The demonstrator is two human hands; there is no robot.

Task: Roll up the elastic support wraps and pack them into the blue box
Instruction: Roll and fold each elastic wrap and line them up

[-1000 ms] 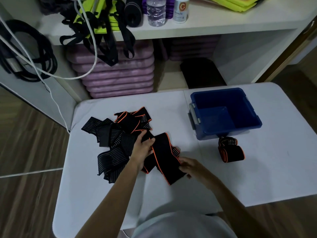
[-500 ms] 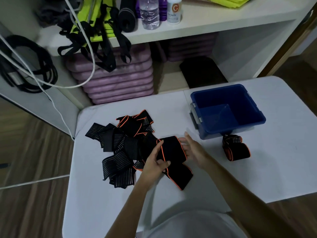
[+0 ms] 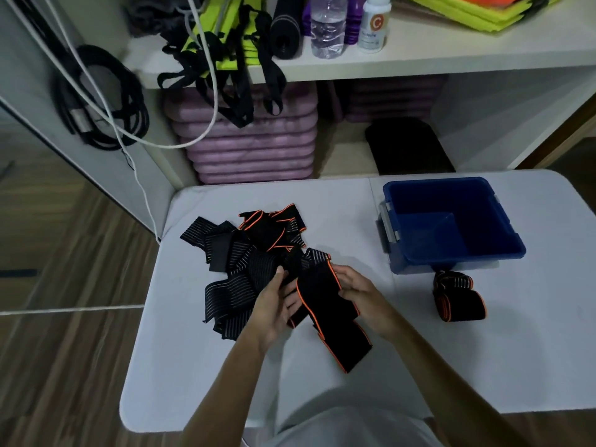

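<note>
Both my hands pinch one orange-edged black elastic wrap [image 3: 325, 304], left hand [image 3: 277, 304] and right hand [image 3: 358, 288] gripping opposite edges to start rolling it; the open blue plastic box [image 3: 451, 256] waits nearby.

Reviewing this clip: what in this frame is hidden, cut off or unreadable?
Head view only:
- Right hand fingertips: hidden behind the orange-edged wrap.
- Wrap pile: overlapping bands, so the count is unclear.
- Rolled wrap: its far end sits in the blue box shadow; contact unclear.
- White bottle label: too small to read.
</note>
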